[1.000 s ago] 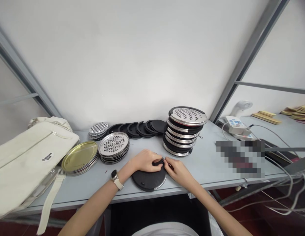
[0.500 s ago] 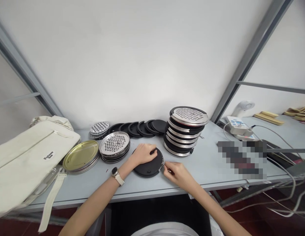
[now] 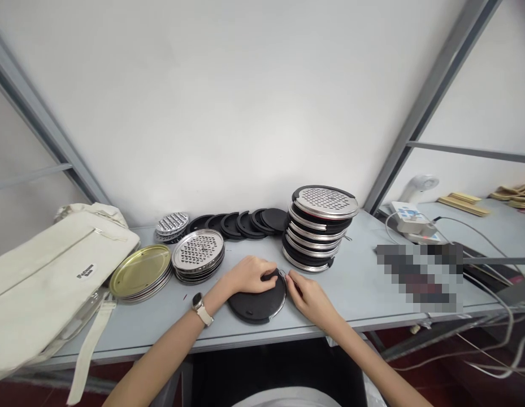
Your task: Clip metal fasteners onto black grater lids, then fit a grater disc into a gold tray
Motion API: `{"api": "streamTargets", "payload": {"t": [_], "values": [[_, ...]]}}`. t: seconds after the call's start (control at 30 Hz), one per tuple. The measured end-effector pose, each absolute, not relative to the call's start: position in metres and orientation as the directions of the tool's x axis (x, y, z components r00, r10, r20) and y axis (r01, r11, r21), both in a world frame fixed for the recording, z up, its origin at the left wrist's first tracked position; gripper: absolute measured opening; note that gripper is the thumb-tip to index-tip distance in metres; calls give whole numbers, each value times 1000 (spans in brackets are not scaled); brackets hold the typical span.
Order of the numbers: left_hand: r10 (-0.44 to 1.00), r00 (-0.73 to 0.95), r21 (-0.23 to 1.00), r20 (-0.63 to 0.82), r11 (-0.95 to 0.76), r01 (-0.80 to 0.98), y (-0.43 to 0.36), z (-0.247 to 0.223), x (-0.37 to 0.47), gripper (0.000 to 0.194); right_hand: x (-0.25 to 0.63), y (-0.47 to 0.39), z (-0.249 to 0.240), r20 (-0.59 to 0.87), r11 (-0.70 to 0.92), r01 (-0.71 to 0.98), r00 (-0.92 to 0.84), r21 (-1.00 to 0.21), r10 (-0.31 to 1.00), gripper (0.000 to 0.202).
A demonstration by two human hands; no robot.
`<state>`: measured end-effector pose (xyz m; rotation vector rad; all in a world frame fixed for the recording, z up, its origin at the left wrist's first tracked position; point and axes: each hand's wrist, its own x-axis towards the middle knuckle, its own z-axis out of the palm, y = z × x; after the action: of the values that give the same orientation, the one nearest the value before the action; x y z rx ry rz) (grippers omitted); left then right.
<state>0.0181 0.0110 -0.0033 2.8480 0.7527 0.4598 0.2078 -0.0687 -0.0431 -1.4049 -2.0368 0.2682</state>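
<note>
My right fingertips (image 3: pixel 291 278) hide what they pinch at the black disc's (image 3: pixel 257 305) edge; its underside unseen | my left hand (image 3: pixel 254 275) lies curled over the disc, pressing it flat, grip beneath unclear | disc on the grey table (image 3: pixel 355 288), before the grater stack (image 3: pixel 319 226); no container identifiable

No txt legible; dark lettering on label (image 3: pixel 86 271) of cream bag (image 3: pixel 54 282) too blurred.

Matt black plastic-looking disc (image 3: pixel 256 306).
</note>
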Motion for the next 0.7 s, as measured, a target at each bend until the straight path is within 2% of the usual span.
{"api": "streamTargets", "payload": {"t": [0.2, 0.37, 0.5, 0.7], "values": [[429, 872, 262, 234, -892, 369, 5, -1, 20, 19, 208, -67, -44, 352, 397, 766, -237, -506, 905, 27], [437, 870, 248, 230, -890, 382, 7, -3, 20, 20, 208, -66, -42, 342, 422, 755, -274, -502, 899, 27], [477, 853, 242, 212, -871, 427, 6, -2, 21, 10, 209, -66, -42, 335, 420, 738, -273, -528, 902, 27], [530, 824, 254, 197, -840, 480, 1, 6, 21, 27, 209, -67, -41, 311, 415, 718, -282, -559, 908, 26]]}}
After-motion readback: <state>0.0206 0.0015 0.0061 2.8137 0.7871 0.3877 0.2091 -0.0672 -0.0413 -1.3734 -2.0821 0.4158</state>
